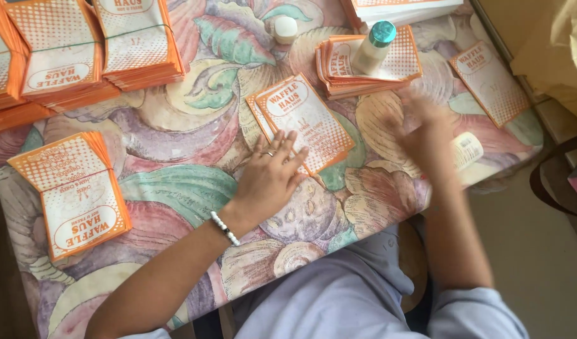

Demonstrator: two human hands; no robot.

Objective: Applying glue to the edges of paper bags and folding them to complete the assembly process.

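Now the left hand (271, 172) lies flat, fingers spread, pinning an orange paper bag (304, 122) on the bench (175, 150); right hand (426, 135) blurred, grip unclear. Probably mid-gluing.

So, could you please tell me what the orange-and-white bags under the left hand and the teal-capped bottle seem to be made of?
The orange-and-white flat bags under the left hand look like thin matte paper: flat with crisp edges. The small white bottle with a teal cap looks like smooth plastic, though glass cannot be ruled out.
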